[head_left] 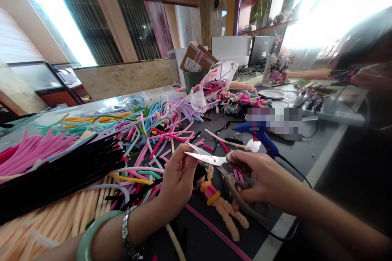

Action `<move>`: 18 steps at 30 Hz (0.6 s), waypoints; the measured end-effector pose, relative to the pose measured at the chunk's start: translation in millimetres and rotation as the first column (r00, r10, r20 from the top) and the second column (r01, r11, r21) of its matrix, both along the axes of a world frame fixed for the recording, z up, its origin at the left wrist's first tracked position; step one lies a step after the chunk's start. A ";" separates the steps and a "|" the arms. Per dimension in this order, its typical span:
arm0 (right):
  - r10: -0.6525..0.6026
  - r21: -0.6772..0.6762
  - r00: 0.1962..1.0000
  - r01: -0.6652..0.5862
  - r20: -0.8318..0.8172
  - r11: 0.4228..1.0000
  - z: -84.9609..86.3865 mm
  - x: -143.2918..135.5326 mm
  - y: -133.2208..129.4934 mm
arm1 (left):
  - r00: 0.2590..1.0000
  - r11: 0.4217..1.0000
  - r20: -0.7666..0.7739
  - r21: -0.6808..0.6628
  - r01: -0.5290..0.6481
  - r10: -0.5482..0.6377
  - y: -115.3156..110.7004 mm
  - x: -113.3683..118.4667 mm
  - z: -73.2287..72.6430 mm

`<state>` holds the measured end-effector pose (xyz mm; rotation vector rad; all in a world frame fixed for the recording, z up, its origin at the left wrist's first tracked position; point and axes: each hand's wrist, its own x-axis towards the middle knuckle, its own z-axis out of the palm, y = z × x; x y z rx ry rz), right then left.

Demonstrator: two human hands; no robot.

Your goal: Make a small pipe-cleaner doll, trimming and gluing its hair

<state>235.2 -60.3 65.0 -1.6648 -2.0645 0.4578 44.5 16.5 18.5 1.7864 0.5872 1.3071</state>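
My right hand [260,177] grips a pair of scissors [211,158] by the grey-beige handles, with the blades parted and pointing left. Close to the blade tips, the fingers of my left hand [177,179] are pinched together; whatever lies between them is too small or hidden to name. Just below the scissors a pipe-cleaner doll [211,191] lies on the dark table, with peach limbs, a pink and yellow outfit and a black head partly hidden behind my left hand. A long pink pipe cleaner [214,232] runs along the table beneath it.
Bundles of black [61,171], peach [70,208] and pink pipe cleaners [45,147] fill the left side. A blue glue gun [257,132] with a cable lies beyond my right hand. Farther back are finished dolls [245,100], a plastic bag [211,83] and a power strip [339,116]. Someone's arm [309,74] reaches in.
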 end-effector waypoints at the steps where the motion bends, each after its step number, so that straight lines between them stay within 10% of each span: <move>1: -0.002 0.002 1.000 0.002 -0.001 1.000 0.1 -0.2 -0.1 | 1.000 1.000 0.004 0.000 -0.004 0.004 -0.3 0.2 0.8; 18: -0.005 0.029 1.000 0.006 -0.012 1.000 -1.5 -1.5 0.1 | 0.996 0.996 0.073 -0.071 -0.052 0.057 -3.1 2.2 5.4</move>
